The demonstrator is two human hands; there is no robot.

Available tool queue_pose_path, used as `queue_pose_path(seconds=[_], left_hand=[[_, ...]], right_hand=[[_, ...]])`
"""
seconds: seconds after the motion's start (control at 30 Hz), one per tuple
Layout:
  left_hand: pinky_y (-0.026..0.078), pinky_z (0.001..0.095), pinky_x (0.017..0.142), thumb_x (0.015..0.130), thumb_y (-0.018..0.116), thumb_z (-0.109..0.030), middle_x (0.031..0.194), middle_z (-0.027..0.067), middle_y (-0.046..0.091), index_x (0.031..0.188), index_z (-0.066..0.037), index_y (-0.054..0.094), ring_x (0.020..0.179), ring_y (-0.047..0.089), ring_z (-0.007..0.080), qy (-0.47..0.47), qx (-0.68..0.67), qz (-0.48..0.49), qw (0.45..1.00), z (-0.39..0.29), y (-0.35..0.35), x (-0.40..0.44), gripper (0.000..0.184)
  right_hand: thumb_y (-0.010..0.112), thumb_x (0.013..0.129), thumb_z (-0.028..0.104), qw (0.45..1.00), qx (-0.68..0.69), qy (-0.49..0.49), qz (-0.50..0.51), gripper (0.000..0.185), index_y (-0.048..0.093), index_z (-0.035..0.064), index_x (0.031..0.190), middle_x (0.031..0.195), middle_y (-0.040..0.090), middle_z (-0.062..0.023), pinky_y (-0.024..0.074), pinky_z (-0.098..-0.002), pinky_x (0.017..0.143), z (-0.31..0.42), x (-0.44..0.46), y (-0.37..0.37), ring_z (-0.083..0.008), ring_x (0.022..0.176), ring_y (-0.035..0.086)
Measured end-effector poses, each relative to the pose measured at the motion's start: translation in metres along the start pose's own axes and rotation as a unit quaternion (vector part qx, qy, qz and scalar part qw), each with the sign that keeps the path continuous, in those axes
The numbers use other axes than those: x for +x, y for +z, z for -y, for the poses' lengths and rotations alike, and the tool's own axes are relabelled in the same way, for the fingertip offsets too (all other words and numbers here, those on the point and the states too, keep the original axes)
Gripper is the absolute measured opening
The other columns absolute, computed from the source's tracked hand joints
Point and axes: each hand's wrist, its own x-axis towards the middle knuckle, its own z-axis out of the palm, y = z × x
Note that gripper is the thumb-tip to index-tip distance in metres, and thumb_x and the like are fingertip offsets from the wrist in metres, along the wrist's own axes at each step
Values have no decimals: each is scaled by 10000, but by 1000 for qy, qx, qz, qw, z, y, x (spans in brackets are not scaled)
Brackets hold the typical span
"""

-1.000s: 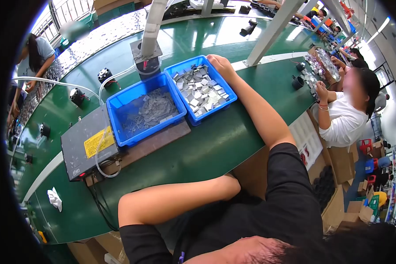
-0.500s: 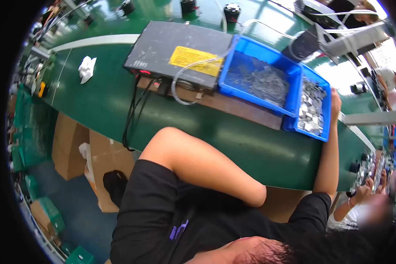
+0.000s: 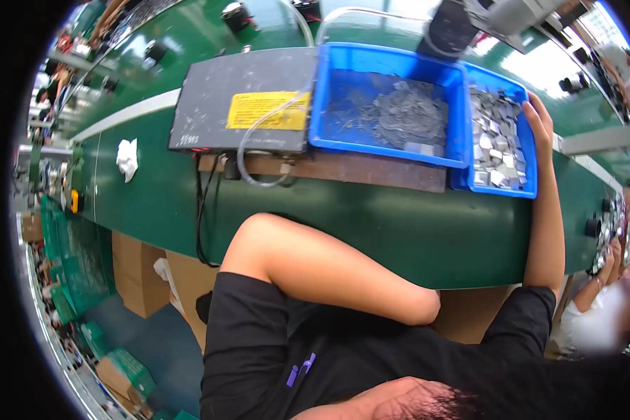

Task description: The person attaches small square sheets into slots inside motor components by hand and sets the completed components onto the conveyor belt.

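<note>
While the right hand [image 3: 540, 124] is touching a blue bin [image 3: 529, 159], I cannot tell if its fingers are gripping; metal pieces [image 3: 497, 148] are lying beside them, the left hand hiding.

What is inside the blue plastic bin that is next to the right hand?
The rectangular blue plastic bin beside the right hand holds a loose pile of small flat silvery pieces. The upper pieces cover whatever lies beneath them, so that cannot be seen.
</note>
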Motion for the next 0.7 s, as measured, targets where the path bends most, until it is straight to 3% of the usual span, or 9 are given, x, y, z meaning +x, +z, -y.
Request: queue_pose_path(seconds=[0.07,0.13,0.33,0.47,0.6,0.7], left_hand=[[541,376,1093,983,601,-605,1464,-4,685,1440,-155,698,1174,684,246,27,24,-184,982,-5,16,39,649],[530,363,1104,948,611,-666,1505,1,658,1467,-156,677,1200,673,244,62,40,-356,932,-6,30,68,730],[527,359,1105,948,578,-706,1559,-2,612,1507,-151,636,1227,656,230,57,27,-379,923,1,58,41,789],[506,352,1124,960,552,-716,1556,7,616,1506,-146,638,1238,652,226,53,80,-159,983,-1,41,36,794],[485,345,1143,971,525,-726,1553,17,619,1505,-141,639,1248,648,223,41,138,66,987,-4,-9,31,800],[481,345,1147,974,521,-726,1552,19,620,1505,-140,639,1250,647,222,43,149,97,983,-7,-26,34,799]], right_hand=[[606,1021,344,1000,5,3,-7,526,644,-18,1400,1283,700,-156,418,-327,1061,2,-1,2,-251,1180,608],[600,1030,349,1000,5,2,2,518,645,-15,1397,1266,704,-140,430,-299,1022,4,-2,4,-223,1149,617],[595,1037,347,1000,24,17,2,509,645,-14,1393,1254,706,-136,440,-278,982,2,-1,4,-202,1112,625],[589,1043,346,1000,17,9,4,504,642,-11,1395,1237,709,-132,442,-261,958,3,-2,3,-191,1086,630],[587,1045,343,1000,13,10,6,500,641,-10,1396,1221,711,-129,441,-255,950,3,-1,3,-184,1072,628],[584,1045,340,1000,14,9,7,498,640,-9,1396,1210,711,-126,439,-251,943,2,-6,4,-179,1062,626]])
